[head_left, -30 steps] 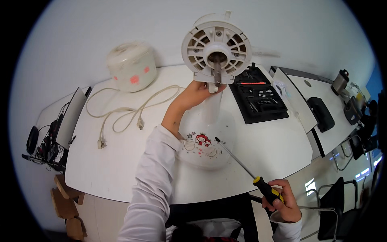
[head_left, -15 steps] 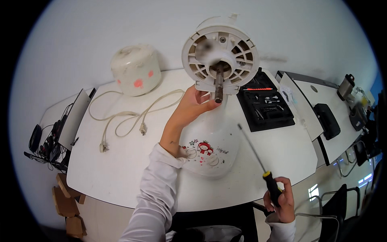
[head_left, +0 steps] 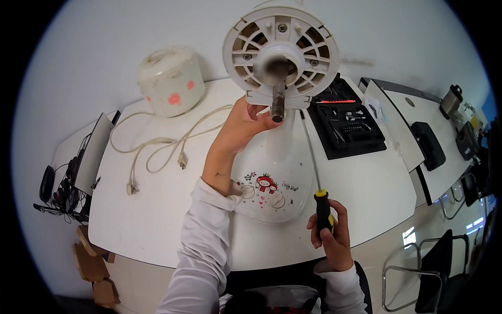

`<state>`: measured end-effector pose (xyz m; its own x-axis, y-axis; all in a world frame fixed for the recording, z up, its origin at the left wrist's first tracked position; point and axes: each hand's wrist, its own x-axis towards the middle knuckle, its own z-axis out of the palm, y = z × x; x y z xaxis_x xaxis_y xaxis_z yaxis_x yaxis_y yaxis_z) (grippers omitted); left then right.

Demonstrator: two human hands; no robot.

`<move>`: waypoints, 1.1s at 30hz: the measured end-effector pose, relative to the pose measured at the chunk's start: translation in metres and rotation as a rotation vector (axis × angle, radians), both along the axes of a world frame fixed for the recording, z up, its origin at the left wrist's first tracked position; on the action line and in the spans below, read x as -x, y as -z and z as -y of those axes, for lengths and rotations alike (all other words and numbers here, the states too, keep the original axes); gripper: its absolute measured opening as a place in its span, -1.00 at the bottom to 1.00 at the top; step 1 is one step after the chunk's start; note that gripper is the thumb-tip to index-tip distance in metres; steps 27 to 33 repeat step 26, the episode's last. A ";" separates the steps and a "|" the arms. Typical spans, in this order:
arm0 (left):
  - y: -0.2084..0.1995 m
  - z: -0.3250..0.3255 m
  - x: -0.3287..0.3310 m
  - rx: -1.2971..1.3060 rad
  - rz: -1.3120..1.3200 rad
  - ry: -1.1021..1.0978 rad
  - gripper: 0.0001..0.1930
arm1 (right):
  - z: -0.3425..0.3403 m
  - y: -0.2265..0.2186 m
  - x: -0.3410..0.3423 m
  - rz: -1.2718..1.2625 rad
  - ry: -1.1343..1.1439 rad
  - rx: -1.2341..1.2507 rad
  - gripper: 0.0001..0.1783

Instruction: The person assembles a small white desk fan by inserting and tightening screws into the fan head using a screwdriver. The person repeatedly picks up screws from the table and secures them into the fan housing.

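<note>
A white electric fan with its blades and grille off stands on the table. Its round slotted motor head (head_left: 282, 46) faces me, and a bare metal shaft (head_left: 278, 102) juts from the hub. My left hand (head_left: 240, 128) is closed around the underside of the head by the neck, thumb near the shaft. The glossy fan base (head_left: 274, 206), with red cartoon prints and two knobs, rests below. In my right hand (head_left: 337, 240) is a screwdriver (head_left: 323, 209) with a black and yellow handle. Its long blade points up beside the fan neck, apart from the head.
A white rice cooker (head_left: 172, 89) with pink spots sits at the back left. Pale power cords (head_left: 166, 140) with plugs lie left of the fan. On the right, a black tool case (head_left: 351, 128) lies open with bits inside. Cardboard (head_left: 90, 261) stands on the floor at left.
My right hand has moved left and up with the screwdriver, bringing its blade nearer the fan neck. The left hand keeps its hold. The view has shifted slightly.
</note>
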<state>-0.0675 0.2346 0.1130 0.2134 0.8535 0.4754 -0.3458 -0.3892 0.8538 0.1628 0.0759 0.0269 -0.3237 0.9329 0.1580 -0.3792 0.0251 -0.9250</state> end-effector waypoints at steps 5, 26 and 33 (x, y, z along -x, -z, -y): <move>0.000 0.001 0.000 0.050 -0.040 -0.026 -0.52 | -0.004 -0.004 0.004 0.057 0.021 -0.056 -0.44; 0.001 -0.001 0.000 0.039 -0.056 -0.020 -0.56 | -0.003 -0.007 -0.004 0.180 0.004 -0.065 -0.42; 0.001 -0.001 0.000 0.039 -0.056 -0.020 -0.56 | -0.003 -0.007 -0.004 0.180 0.004 -0.065 -0.42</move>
